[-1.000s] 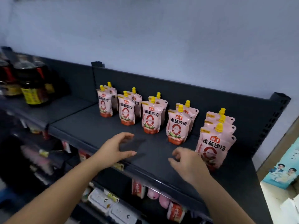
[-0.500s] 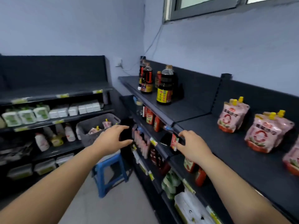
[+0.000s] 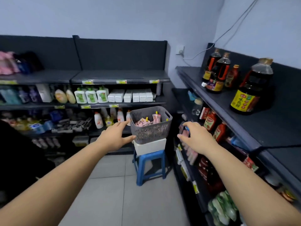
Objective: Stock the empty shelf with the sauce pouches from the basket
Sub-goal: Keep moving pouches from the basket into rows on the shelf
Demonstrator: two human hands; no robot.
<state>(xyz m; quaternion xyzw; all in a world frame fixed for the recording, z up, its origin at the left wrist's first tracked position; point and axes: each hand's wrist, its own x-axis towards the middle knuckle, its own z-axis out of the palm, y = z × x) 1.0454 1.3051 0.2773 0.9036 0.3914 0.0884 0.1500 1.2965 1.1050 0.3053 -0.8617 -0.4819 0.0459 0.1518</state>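
The grey basket (image 3: 151, 132) sits on a white box (image 3: 149, 146), which rests on the seat of a blue stool (image 3: 149, 165) on the tiled floor (image 3: 114, 193), in the corner where two runs of dark shelving meet. The basket covers most of the box's top and overhangs its front edge a little. Inside it lie the pink sauce pouches (image 3: 156, 119) with yellow caps; one stands upright near the back wall and the others lie tumbled lower down.

Both arms reach toward the basket. The left hand (image 3: 114, 137) is at the basket's left side, fingers straight and spread, holding nothing. Its thumb tip is at the lower left wall, though I cannot tell whether it touches. The right hand (image 3: 197, 137) hovers to the right of the basket and apart from it. Its fingers are loosely spread and slightly bent, and they grip nothing.

On the right, large dark bottles (image 3: 250, 93) stand along the back edge of the top shelf (image 3: 268, 128), toward its far end. Red packets (image 3: 210, 121) fill the shelf below.
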